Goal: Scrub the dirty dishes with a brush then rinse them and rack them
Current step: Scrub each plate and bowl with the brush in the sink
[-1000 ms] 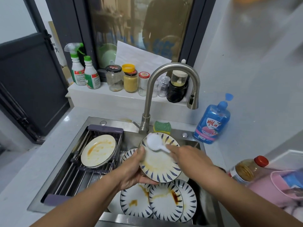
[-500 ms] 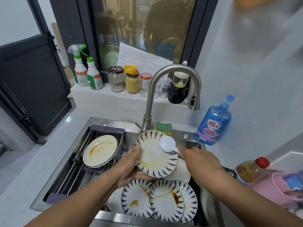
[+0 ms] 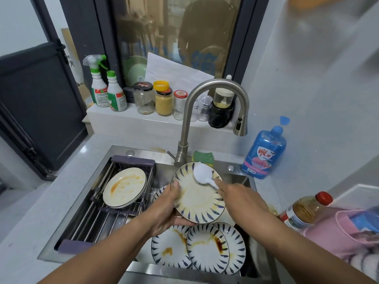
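I'm on the scrubbing step. My left hand [image 3: 168, 206] grips the striped plate [image 3: 196, 201] by its rim, tilted just in front of the faucet [image 3: 205, 93]. My right hand [image 3: 240, 195] is curled round the white brush [image 3: 202, 175], whose head sits on the plate's upper face. Orange smears show near the lower rim, so I judge it needs more strokes there before rinsing under the faucet.

Brush [image 3: 202, 173] higher on plate [image 3: 196, 201] (upper right)

Two bare forearms, bare left hand [image 3: 166, 209], right hand [image 3: 240, 198].
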A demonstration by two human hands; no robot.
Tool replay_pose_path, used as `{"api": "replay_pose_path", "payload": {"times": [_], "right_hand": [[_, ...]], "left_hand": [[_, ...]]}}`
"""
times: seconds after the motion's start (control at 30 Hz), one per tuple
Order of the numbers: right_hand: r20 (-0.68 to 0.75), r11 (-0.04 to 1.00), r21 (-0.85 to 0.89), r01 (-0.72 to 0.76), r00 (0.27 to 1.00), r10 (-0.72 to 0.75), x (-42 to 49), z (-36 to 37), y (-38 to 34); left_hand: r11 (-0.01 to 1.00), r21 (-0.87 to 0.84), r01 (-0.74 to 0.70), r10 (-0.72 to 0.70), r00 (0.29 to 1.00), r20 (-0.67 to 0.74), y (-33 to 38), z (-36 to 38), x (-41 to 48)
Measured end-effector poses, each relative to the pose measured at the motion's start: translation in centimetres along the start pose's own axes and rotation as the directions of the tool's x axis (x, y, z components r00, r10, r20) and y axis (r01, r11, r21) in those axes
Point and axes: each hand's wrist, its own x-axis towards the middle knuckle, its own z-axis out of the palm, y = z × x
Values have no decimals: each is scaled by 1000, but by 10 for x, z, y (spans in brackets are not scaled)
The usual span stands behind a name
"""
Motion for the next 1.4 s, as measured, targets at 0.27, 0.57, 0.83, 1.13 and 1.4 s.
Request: {"api": "replay_pose_path", "payload": {"times": [0.27, 0.57, 0.83, 1.13, 1.4], "right_hand": [[115, 940, 328, 95, 983, -140, 3, 12, -15], [148, 970, -226, 86, 988, -53, -12, -13, 26], [76, 662, 715, -225, 966, 246, 11, 16, 20], [518, -66, 855, -514, 848, 113, 20, 27, 6], [678, -233, 731, -642, 723, 134, 28, 17, -5]], "left_hand": [[998, -47, 29, -28, 999, 30, -1, -1, 0], [971, 239, -3, 7, 1000, -17, 9, -30, 2], [893, 414, 176, -138, 983, -121, 32, -35, 10], [768, 635, -81, 97, 995, 9, 44, -27, -6], [-303, 802, -514, 199, 789, 581, 14, 14, -17]]}}
